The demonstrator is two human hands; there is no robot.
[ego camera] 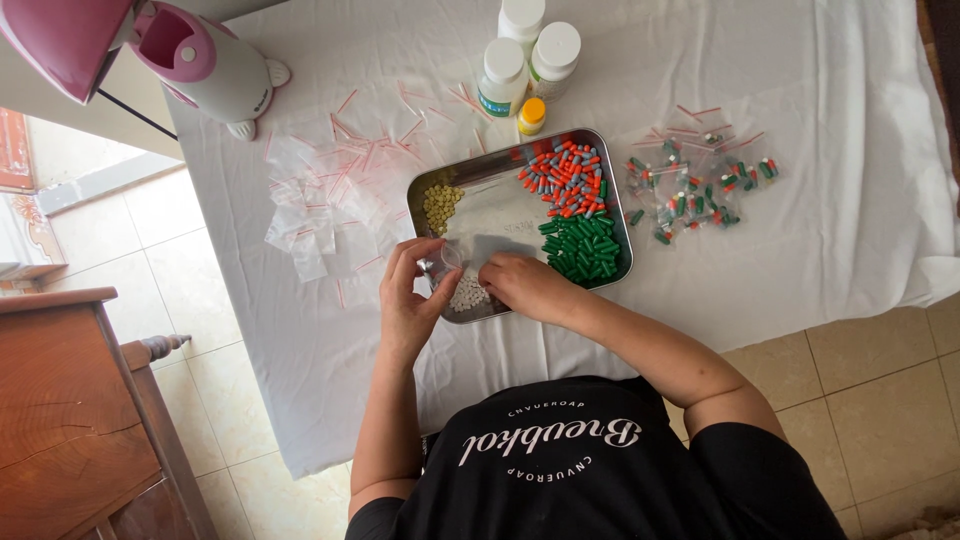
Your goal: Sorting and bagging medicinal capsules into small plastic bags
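Observation:
My left hand [412, 292] pinches a small clear plastic bag [468, 250] over the near corner of a metal tray [512, 167]. My right hand [524, 285] touches the bag's other side, just above a heap of white tablets [467, 294]. The tray also holds small yellow tablets [440, 205], orange-and-grey capsules [567, 177] and green capsules [582, 248].
Empty clear zip bags [325, 190] lie scattered left of the tray; filled bags [695, 185] lie to its right. White bottles [525, 55] and a small yellow-capped one [532, 115] stand behind it. A pink-and-white appliance [205, 62] sits at the table's far left. A wooden cabinet [70, 400] stands beside the table.

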